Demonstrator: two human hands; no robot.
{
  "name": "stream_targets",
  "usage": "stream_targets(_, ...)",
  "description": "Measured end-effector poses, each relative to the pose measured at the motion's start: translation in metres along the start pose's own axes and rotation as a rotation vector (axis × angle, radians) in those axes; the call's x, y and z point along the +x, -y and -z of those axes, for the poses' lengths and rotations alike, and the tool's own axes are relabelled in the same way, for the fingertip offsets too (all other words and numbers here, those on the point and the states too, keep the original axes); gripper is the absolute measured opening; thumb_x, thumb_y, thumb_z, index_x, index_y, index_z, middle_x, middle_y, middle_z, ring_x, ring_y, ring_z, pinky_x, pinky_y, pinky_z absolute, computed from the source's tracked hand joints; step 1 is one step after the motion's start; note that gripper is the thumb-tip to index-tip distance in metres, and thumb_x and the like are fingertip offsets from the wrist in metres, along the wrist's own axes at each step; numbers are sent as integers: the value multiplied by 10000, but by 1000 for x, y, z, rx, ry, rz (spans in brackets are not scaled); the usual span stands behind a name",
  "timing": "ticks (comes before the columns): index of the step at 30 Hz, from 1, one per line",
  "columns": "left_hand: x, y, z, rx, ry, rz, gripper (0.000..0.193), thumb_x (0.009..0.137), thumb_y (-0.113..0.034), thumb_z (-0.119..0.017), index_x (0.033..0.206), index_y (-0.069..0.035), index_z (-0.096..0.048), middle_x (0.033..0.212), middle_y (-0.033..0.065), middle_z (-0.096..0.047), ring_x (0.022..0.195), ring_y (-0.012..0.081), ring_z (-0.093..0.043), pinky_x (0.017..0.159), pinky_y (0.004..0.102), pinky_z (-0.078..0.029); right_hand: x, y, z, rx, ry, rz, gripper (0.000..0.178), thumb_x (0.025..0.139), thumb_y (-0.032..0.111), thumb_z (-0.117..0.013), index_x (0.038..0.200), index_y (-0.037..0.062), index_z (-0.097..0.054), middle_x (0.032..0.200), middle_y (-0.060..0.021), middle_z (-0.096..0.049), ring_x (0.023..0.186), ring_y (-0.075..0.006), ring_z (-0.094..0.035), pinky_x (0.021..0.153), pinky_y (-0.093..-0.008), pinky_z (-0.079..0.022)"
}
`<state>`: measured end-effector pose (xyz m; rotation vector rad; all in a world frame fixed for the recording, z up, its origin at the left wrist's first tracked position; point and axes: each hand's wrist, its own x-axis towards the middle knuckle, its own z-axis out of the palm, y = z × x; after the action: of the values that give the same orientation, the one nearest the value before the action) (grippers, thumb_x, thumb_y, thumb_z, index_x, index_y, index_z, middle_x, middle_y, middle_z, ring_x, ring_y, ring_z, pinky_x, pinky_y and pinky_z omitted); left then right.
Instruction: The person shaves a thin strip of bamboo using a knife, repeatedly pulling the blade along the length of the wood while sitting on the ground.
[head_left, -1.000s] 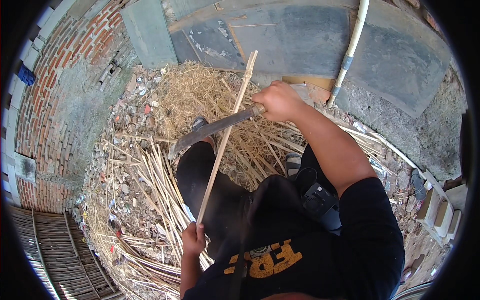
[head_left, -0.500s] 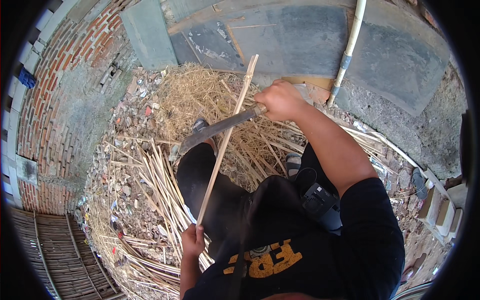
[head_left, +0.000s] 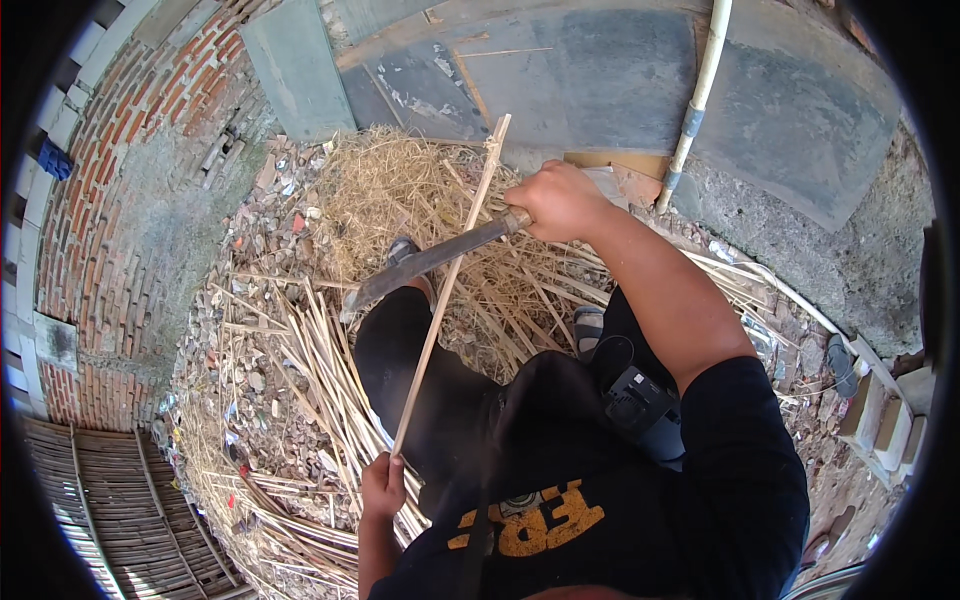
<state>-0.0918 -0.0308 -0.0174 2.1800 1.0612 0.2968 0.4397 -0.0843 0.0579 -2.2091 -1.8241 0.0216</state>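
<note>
My left hand (head_left: 382, 487) is closed round the lower end of a long, pale bamboo strip (head_left: 431, 340), which slants up and away across my left thigh. My right hand (head_left: 560, 203) grips the wooden handle of a machete (head_left: 430, 262). Its broad dark blade crosses the strip at an angle, tip pointing left, and appears to touch it. Above the blade, the strip's far end looks rough, with a small ragged bump. Pale shavings (head_left: 385, 190) are heaped on the ground beyond my feet.
A bundle of split bamboo strips (head_left: 318, 355) lies on the rubble to my left. More strips lie between my feet. Grey panels (head_left: 580, 80) lean at the far side beside a white pipe (head_left: 703, 90). A brick wall (head_left: 110, 220) and a bamboo slat panel (head_left: 120, 500) stand at left.
The machete has shifted very slightly left with my right hand. The bamboo strip's far end has dropped a little toward me, and my left hand has moved slightly.
</note>
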Motion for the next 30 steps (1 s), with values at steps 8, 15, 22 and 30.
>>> stream_targets(8, -9, 22, -3, 56, -28, 51, 440, 1029, -331, -548, 729, -9, -545, 551, 131, -488, 518, 193, -470, 512, 384, -388, 3, -84, -27, 347, -214, -620, 332, 809, 232, -679, 1092, 62, -720, 983, -215, -727, 937, -398, -686, 874, -460, -534)
stream_targets(15, -9, -5, -11, 88, -54, 46, 473, 1028, -394, -523, 756, -8, -496, 573, 174, -506, 536, 371, -542, 528, 443, -401, 2, -55, -2, 378, -208, -703, 394, 805, 282, -664, 1127, 60, -704, 1042, -213, -727, 1017, -384, -686, 912, -455, -540)
stream_targets(22, -9, -3, -22, 243, -205, 22, 428, 974, -352, -637, 722, -31, -508, 557, 166, -528, 520, 374, -569, 489, 442, -412, -8, -42, 9, 490, -364, -587, 372, 824, 274, -696, 1162, 120, -713, 965, -188, -738, 942, -362, -705, 852, -453, -553)
stream_targets(30, 6, -13, -24, 420, -211, 46, 439, 965, -414, -640, 768, -44, -510, 632, 211, -579, 596, 452, -606, 524, 537, -447, -8, 21, 9, 39, 81, -92, 268, 764, 153, -662, 1020, 130, -736, 894, -150, -727, 899, -353, -702, 815, -471, -561)
